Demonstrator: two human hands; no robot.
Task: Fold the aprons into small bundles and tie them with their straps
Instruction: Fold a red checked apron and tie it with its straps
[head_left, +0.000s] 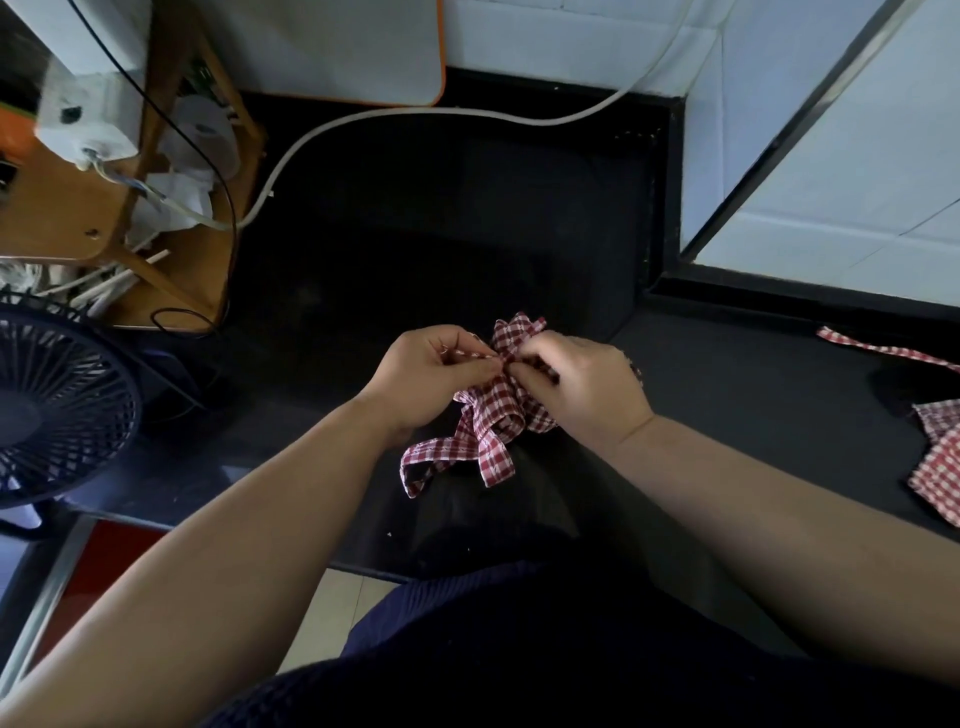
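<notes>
Nearest: both forearms reach out from a dark-clothed torso. Two hands meet over the near part of the worktop (405, 249).

Left hand (431, 371): fingers (470, 366) curled, thumb and forefinger pressed together, pinching checked cloth. Right hand (582, 384): fingers (530, 358) curled likewise, pinching the same spot. The fingertips of the two hands almost touch.

Apron bundle (498, 410), red-and-white check, sits directly between and under the fingers, pinched at its top where the strap crosses. One loop stands up just beyond the fingertips. Two strap tails (441, 457) hang below the fingers, toward the torso.

Count: one bundle in hand. One second apron (940, 467), flat, well to the right of the fingers, cut off by the frame. One loose strap (883, 351) beyond it; whether the two join, cannot tell.

The worktop's near edge runs below the wrists. Dark open surface stretches beyond the fingers to the wall. A raised ledge (779, 299) borders it far right of the fingers.

Left of the fingers: one fan (57, 410). One white cable (415, 111) curves along the far side.
</notes>
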